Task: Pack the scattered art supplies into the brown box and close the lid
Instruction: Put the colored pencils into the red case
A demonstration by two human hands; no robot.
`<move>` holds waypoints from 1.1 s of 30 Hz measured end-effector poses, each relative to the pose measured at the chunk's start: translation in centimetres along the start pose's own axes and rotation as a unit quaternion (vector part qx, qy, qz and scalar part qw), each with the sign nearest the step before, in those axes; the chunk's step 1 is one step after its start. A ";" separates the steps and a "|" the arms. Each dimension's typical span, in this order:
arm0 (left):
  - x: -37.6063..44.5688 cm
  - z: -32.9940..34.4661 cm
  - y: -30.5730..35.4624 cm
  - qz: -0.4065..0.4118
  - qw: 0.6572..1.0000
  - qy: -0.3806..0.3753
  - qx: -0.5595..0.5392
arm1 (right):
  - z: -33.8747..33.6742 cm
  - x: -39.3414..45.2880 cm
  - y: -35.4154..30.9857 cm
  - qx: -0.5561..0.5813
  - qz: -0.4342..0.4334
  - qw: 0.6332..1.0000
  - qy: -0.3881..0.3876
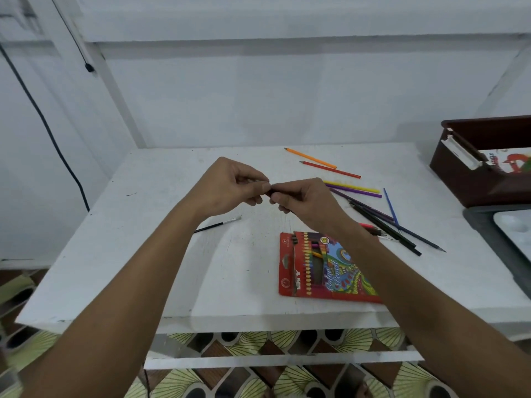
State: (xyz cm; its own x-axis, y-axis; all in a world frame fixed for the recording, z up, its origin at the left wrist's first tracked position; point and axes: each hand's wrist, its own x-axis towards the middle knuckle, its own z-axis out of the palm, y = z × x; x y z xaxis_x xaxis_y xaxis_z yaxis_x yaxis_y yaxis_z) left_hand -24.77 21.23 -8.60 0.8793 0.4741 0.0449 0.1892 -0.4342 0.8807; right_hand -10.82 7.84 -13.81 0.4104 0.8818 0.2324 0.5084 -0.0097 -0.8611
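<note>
A small dark object (273,191), too little of it showing to be named with certainty, is pinched between both hands above the white table (161,254). The left hand (230,185) is curled, with thumb and fingertips closed on one end; the right hand (301,201) is curled likewise round the other end, and a dark tip shows just under its fingers. It is judged to be a pencil or a similar supply being gathered or straightened before packing.

The loose colored pencils (382,214) lie scattered beyond and to the right of the right hand: an orange pencil (310,158) and a red pencil (330,169) farther back, yellow and purple ones nearer, and a dark bundle crossing toward the right wrist. A red pencil pack (321,268) lies flat just below the right forearm, partly covered by it. A thin paintbrush (218,224) rests under the left wrist.

The brown box (482,168) stands open well to the right of the right hand, with a printed sheet already inside; its lid is not closed. Packing is judged to be in its early part. The next move calls for the held item to be carried across to the box, and the scattered pencils to be collected afterwards.
</note>
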 end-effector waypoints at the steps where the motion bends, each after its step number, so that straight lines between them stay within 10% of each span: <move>1: -0.4 0.2 -0.5 -0.006 1.000 0.001 -0.015 | 0.0 -0.2 0.1 -0.009 0.006 1.000 -0.006; 11: -5.8 -1.1 -8.6 -0.137 0.977 0.112 -0.123 | -3.2 -6.5 5.7 -0.118 0.124 0.985 -0.036; 23: -6.9 1.4 -11.3 -0.167 0.966 0.079 -0.181 | -4.4 -9.9 10.1 -0.265 0.071 0.962 -0.001; 33: -5.4 7.2 -10.1 -0.083 0.990 -0.014 0.109 | -4.1 -10.7 10.5 -0.274 0.043 0.961 0.017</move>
State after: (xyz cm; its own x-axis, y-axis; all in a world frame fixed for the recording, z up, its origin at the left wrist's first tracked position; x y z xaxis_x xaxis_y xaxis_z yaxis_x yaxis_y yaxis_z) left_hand -28.26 17.50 -21.12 0.8392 0.5332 -0.1072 0.4196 -0.5093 0.7514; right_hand -6.78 -3.61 -23.54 0.4886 0.8510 0.1926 0.7896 -0.3374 -0.5125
